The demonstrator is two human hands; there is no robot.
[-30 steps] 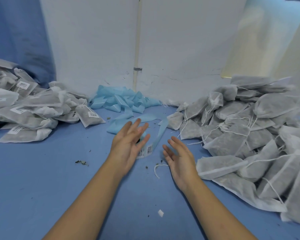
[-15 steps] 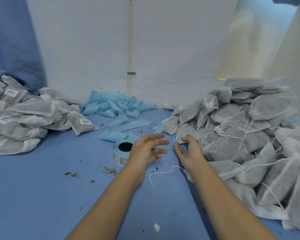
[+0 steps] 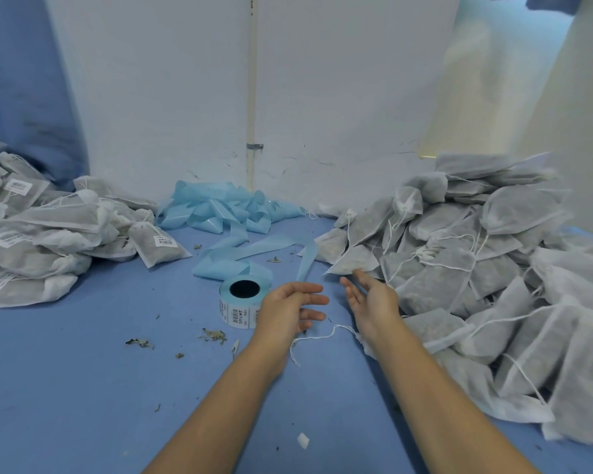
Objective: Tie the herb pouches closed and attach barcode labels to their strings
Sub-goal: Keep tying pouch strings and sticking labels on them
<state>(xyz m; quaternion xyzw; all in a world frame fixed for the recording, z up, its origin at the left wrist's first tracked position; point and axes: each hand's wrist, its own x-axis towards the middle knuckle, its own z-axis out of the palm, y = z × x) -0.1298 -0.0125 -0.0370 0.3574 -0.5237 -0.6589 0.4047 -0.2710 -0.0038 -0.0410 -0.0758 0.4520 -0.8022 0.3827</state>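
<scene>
**Reaching for the next pouch**

Our left hand (image 3: 290, 307) and right hand (image 3: 372, 299) hover with fingers loose, holding nothing, above a thin white string (image 3: 317, 336) on the blue table (image 3: 83, 388). We judge the next move is lifting a soft grey mesh herb pouch (image 3: 351, 261) from the untied heap (image 3: 476, 268). The barcode label roll (image 3: 242, 301) stands left; labelled pouches (image 3: 48, 241) lie farther left.

Left hand (image 3: 290, 311) and right hand (image 3: 374, 300) extended forward, fingers relaxed, empty.
</scene>
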